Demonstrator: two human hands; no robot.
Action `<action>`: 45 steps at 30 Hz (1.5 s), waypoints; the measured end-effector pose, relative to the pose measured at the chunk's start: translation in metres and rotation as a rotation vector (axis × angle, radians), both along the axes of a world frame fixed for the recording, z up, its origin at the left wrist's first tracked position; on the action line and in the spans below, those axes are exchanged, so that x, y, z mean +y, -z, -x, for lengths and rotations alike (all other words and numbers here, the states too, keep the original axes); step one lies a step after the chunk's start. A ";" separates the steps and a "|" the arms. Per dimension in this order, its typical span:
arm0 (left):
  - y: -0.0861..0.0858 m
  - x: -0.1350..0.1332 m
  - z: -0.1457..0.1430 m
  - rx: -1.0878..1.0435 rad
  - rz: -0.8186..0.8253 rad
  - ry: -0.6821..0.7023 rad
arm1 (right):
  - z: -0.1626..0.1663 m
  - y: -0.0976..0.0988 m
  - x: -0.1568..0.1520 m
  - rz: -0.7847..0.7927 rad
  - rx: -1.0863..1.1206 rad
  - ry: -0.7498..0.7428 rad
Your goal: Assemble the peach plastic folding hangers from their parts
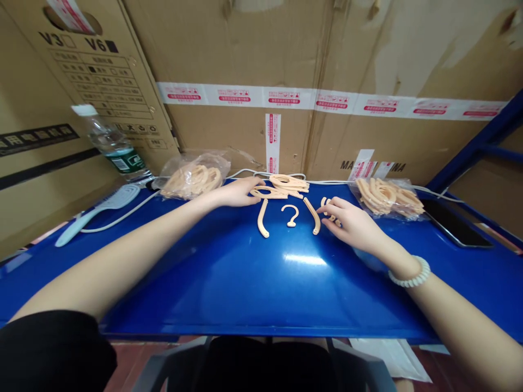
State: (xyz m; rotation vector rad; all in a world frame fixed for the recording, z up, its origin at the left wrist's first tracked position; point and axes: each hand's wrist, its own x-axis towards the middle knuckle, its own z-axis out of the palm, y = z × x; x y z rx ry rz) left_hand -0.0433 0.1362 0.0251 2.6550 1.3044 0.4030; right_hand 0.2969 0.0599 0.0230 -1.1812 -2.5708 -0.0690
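Parts being laid out, I judge: left hand (241,192) at the loops (280,194), grip untellable from here; right hand (353,221), fingers parted, beside the right strip (312,216); hook (291,224) mid-bench (245,283). Next move: probably a light pinch.

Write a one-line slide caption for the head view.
Left hand and right hand flank a beige hook lying between two curved pieces on a blue table.

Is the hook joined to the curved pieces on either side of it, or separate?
Separate: bare blue table shows between the hook and both the left piece and right piece.
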 end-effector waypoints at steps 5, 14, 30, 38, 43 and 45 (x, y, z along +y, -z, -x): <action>0.001 0.026 -0.012 0.025 0.039 0.052 | -0.009 -0.003 0.006 0.003 0.004 0.059; 0.008 0.028 -0.013 0.092 0.105 0.202 | -0.037 -0.013 0.024 -0.123 0.104 0.240; -0.002 0.043 -0.013 0.098 0.061 0.223 | -0.030 -0.011 0.020 -0.012 0.271 0.243; -0.023 -0.041 -0.023 -0.041 -0.187 0.089 | 0.008 0.010 0.001 0.416 0.711 0.130; -0.006 -0.109 -0.038 -0.135 -0.426 0.237 | 0.051 0.017 -0.035 1.072 1.033 -0.131; 0.000 -0.120 -0.038 -0.161 -0.463 0.302 | 0.057 0.018 -0.042 1.084 1.057 -0.129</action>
